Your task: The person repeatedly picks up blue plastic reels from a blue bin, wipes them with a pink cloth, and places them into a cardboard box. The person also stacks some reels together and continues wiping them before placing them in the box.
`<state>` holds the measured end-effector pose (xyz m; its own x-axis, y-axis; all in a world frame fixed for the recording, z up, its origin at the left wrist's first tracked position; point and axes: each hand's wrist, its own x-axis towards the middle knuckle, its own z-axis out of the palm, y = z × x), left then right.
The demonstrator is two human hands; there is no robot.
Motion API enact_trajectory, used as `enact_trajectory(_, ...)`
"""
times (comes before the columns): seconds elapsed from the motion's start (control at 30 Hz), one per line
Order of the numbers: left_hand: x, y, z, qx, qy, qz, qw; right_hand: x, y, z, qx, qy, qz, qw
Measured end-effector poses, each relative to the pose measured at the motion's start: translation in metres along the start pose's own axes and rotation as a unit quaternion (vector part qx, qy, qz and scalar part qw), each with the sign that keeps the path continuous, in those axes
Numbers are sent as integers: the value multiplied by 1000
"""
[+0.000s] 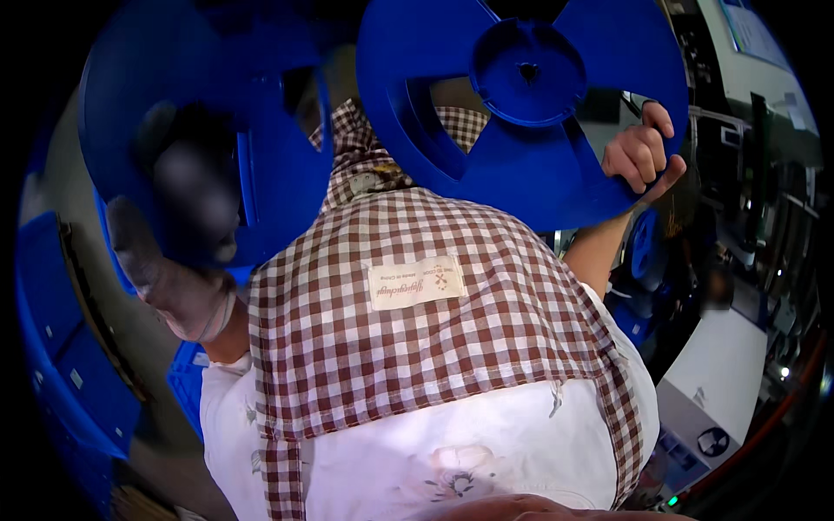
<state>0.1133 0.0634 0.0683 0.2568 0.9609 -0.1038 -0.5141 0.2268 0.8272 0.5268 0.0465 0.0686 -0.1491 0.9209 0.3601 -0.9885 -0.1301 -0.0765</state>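
Two large blue plastic reels are held up side by side in front of my checked apron (417, 339). My left hand (169, 278), in a greyish glove, is closed on the rim of the left reel (282, 195); blurred gloved fingers show through its opening. My right hand (638, 152) is bare, its fingers curled through a cut-out and around the outer rim of the right reel (539, 161). That reel has a round hub with a small hole at its centre. The upper edges of both reels run out of the picture.
Stacked blue bins (82, 347) stand on the floor at the left. A blue crate (182, 382) is beside my left elbow. On the right are a white box-like surface (721, 373), another blue reel (643, 243) and dark equipment.
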Motion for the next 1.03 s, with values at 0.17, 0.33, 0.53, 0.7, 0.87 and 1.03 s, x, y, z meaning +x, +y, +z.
enact_trajectory(0.17, -19, 0, -4, 33, 53, 113, 992, 43, -2, -2, -42, -49, 86, 994)
enact_trajectory(0.33, -36, -6, 12, 30, 87, 197, 976, 78, 36, 20, -348, -76, 302, 885)
enact_trajectory(0.53, -53, -1, 30, 252, 130, 113, 952, 96, 187, 6, -475, -101, 421, 766)
enact_trajectory(0.7, -43, -3, 16, 474, 122, 205, 848, 105, 232, 3, -500, -113, 463, 723)
enact_trajectory(0.87, -42, 35, -12, 363, 168, 147, 905, 128, 249, 14, -406, -50, 515, 753)
enact_trajectory(1.03, -29, 61, -48, 358, 265, 83, 891, 161, 259, 21, -352, -48, 617, 702)
